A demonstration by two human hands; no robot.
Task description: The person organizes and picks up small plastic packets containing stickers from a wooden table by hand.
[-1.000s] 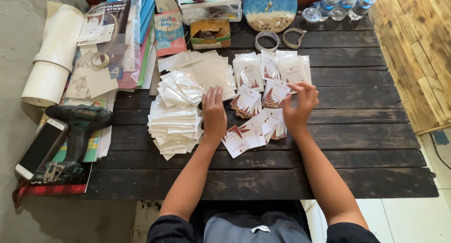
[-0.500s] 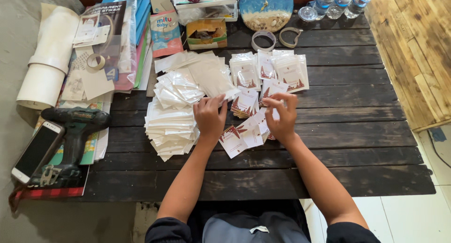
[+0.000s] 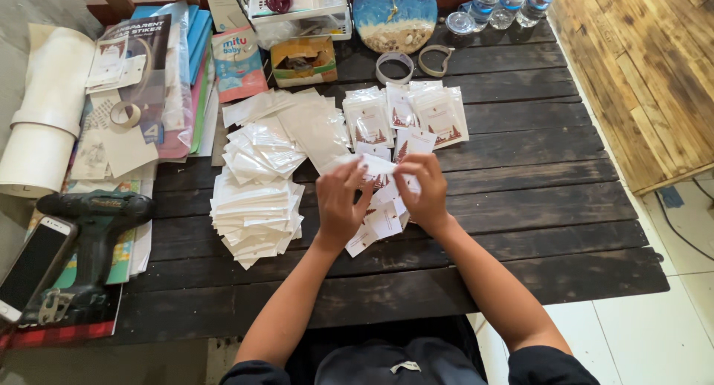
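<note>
- The dark plank wooden surface [image 3: 520,206] fills mid-frame; pale tiled floor [image 3: 654,333] shows lower right, a light timber panel [image 3: 639,65] upper right.
- The left hand [image 3: 341,203] and right hand [image 3: 424,191] meet at centre, fingers pinched on one small white printed card [image 3: 378,166] (held above a loose heap of similar cards [image 3: 383,221]).
- A stack of clear plastic sleeves [image 3: 256,206] lies just left of them.
- A dark green cordless drill [image 3: 93,221] and a smartphone [image 3: 30,266] sit at lower left.

A single head-worn camera is looking steeply down from above the seated person — facing the dark slatted table [image 3: 520,229] ahead, fairly near, taking in both forearms, the tabletop, and floor at right.
</note>
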